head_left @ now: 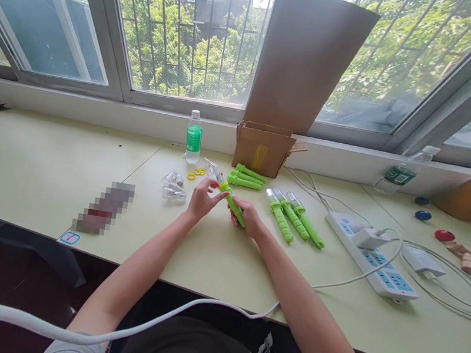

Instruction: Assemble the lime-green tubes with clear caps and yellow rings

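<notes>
My right hand is wrapped around a bright green ribbed stick handle, tilted with its top toward the upper left. At that top sits a yellow ring, which the fingertips of my left hand pinch at the handle's end. Just behind the fingers lie clear plastic pieces, partly hidden. Left of my left hand are more clear plastic caps and several loose yellow rings. Green handles lie beyond my hands. To the right rest three green sticks with clear tops.
A bottle with a green label and a cardboard box stand at the back. A white power strip with cables lies on the right. A white cable crosses before my body. A blurred-out item lies left on the table.
</notes>
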The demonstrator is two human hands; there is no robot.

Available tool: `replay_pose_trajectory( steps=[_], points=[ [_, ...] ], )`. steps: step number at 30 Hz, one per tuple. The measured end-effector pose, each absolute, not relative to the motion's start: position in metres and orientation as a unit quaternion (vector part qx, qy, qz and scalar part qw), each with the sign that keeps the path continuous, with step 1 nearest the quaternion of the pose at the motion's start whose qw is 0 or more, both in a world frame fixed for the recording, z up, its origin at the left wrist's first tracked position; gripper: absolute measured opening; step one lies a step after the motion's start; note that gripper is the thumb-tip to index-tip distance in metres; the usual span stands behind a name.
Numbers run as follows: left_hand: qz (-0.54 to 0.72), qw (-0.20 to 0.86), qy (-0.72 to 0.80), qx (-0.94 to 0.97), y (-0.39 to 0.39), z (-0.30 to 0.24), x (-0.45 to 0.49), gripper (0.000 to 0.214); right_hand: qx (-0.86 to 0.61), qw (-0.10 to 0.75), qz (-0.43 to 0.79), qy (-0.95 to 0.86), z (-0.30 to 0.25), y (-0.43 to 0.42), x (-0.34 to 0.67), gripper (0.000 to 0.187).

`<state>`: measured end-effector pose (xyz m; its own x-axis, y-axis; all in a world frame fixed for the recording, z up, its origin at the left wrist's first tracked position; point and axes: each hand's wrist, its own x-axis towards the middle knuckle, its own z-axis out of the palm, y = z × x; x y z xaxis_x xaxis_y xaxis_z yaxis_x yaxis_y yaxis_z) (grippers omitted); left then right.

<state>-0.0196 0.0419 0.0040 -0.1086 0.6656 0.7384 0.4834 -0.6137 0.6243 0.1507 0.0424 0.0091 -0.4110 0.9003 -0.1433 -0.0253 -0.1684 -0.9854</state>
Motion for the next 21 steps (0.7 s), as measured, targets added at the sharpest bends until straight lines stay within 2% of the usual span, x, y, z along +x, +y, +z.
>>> replay_pose_trajectory(
  steps=[21],
  points=[
    [0.594, 0.065, 0.447, 0.666, 0.0396, 0.0036, -0.0179, 0.035, -0.401, 0.351, 0.654, -0.536, 0.0099, 0.0439, 0.1544, 0.041]
  ],
)
